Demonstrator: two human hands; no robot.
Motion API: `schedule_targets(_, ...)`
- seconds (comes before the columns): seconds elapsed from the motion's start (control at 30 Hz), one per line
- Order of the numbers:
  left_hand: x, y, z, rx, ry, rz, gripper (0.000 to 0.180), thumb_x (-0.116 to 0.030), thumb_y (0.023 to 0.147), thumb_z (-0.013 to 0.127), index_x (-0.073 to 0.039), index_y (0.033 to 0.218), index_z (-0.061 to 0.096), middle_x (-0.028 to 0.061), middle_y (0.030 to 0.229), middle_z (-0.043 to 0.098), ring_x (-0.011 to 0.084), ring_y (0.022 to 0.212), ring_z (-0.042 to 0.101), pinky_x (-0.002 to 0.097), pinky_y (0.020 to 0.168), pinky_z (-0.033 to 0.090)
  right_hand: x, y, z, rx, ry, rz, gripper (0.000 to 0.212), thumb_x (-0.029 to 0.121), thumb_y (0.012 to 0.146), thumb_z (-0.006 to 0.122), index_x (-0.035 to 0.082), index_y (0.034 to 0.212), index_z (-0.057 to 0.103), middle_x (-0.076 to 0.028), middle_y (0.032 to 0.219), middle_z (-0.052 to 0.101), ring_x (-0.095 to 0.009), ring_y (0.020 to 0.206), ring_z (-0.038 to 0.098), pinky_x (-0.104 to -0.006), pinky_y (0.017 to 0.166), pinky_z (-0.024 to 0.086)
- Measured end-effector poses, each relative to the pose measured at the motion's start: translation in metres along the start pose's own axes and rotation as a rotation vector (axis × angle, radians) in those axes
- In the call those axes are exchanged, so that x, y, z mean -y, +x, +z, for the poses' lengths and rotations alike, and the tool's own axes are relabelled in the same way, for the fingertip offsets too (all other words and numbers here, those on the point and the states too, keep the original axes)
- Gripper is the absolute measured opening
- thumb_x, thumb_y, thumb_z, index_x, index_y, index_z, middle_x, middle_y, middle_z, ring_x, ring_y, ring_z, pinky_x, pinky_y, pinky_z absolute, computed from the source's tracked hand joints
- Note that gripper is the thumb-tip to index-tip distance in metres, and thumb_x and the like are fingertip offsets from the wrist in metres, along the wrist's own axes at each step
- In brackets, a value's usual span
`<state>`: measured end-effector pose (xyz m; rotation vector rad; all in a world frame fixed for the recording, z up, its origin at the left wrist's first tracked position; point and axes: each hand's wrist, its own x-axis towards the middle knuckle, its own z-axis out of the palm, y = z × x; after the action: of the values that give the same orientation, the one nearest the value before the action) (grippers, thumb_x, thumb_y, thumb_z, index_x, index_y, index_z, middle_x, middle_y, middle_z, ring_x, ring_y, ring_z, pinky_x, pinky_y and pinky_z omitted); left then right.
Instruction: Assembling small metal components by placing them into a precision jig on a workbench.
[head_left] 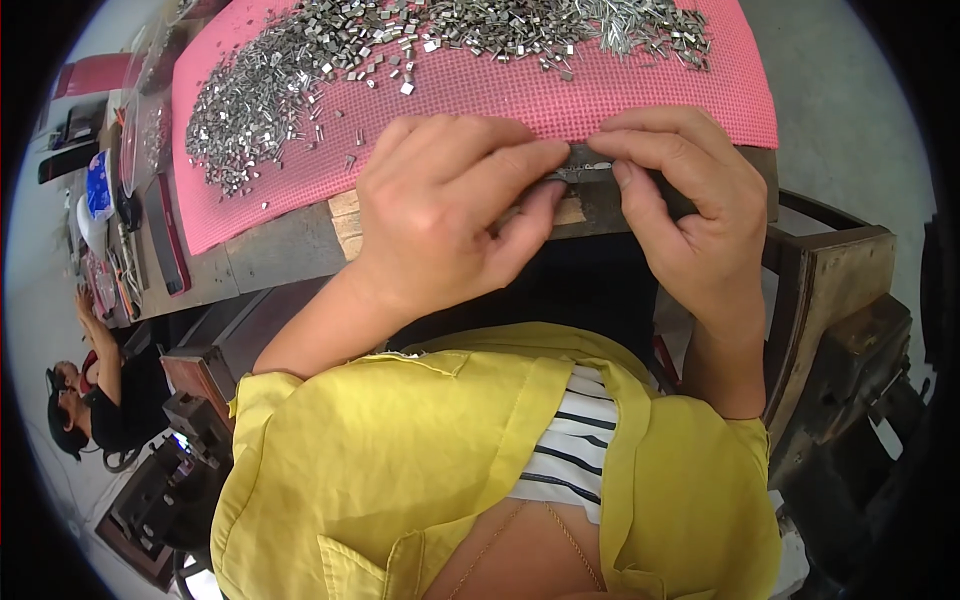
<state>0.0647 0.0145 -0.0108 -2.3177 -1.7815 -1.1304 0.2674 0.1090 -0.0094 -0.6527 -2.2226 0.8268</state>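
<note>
1 slender silver metal piece (597,166) is pinched by left hand (440,205) fingers, its end flanked by parted right hand (695,195) fingertips.

A workshop, by the look of it: heaps of small metal parts (480,32) lie loose on a pink mat (310,185) over a worn bench (285,250), clutter (98,190) crowds the left side, and a co-worker (125,400) is near it.

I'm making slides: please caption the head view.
Left hand and right hand at a small metal piece, near a pink mat strewn with metal bits.
</note>
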Motion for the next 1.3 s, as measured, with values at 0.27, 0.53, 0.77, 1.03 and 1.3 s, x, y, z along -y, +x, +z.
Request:
schedule_targets(0.27, 0.055, 0.027, -0.002, -0.104, 0.306, 0.023, 0.019, -0.012, 0.084, 0.074, -0.015, 0.102, 0.079, 0.0008, 0.089, 0.07, 0.0244, 0.082, 0.069, 0.0378, 0.074, 0.051, -0.008, 0.053, 0.016, 0.046, -0.273, -0.251, 0.028, -0.007, 0.086, 0.064, 0.002, 0.111, 0.075, -0.012, 0.113, 0.073, -0.03, 0.101, 0.07, -0.0369, 0.088, 0.056)
schedule_targets(0.53, 0.052, 0.022, -0.002, 0.04, 0.182, 0.019, 0.018, -0.005, 0.077, 0.076, -0.012, 0.093, 0.08, 0.001, 0.092, 0.07, 0.0252, 0.087, 0.066, 0.0392, 0.079, 0.053, -0.018, 0.047, 0.022, 0.091, -0.399, -0.365, 0.018, 0.003, 0.084, 0.062, 0.002, 0.097, 0.073, -0.007, 0.101, 0.071, -0.029, 0.091, 0.067, -0.0399, 0.086, 0.054)
schedule_targets(0.77, 0.045, 0.02, -0.013, 0.181, 0.072, -0.038, 0.028, 0.002, 0.077, 0.077, -0.012, 0.101, 0.081, 0.0063, 0.097, 0.075, 0.0264, 0.092, 0.071, 0.0366, 0.081, 0.058, -0.021, 0.024, 0.001, 0.125, -0.349, -0.296, 0.017, 0.0, 0.082, 0.063, 0.002, 0.096, 0.072, -0.008, 0.108, 0.074, -0.029, 0.096, 0.069, -0.0392, 0.088, 0.054)
schedule_targets(1.03, 0.043, 0.018, -0.014, 0.095, 0.031, -0.156, 0.01, -0.013, 0.083, 0.078, -0.014, 0.092, 0.081, 0.0046, 0.086, 0.072, 0.0288, 0.084, 0.068, 0.0409, 0.076, 0.055, -0.023, 0.017, -0.018, 0.055, -0.283, -0.189, 0.028, -0.007, 0.081, 0.069, 0.005, 0.106, 0.074, -0.009, 0.103, 0.073, -0.031, 0.096, 0.069, -0.0397, 0.083, 0.054)
schedule_targets(1.3, 0.049, 0.032, -0.006, 0.106, 0.194, -0.101, 0.01, -0.02, 0.082, 0.081, -0.015, 0.09, 0.081, 0.0021, 0.083, 0.069, 0.0268, 0.085, 0.066, 0.0414, 0.075, 0.053, -0.029, 0.018, -0.015, 0.03, -0.217, -0.127, 0.019, -0.001, 0.086, 0.072, 0.005, 0.104, 0.074, -0.01, 0.1, 0.073, -0.032, 0.094, 0.069, -0.0397, 0.082, 0.054)
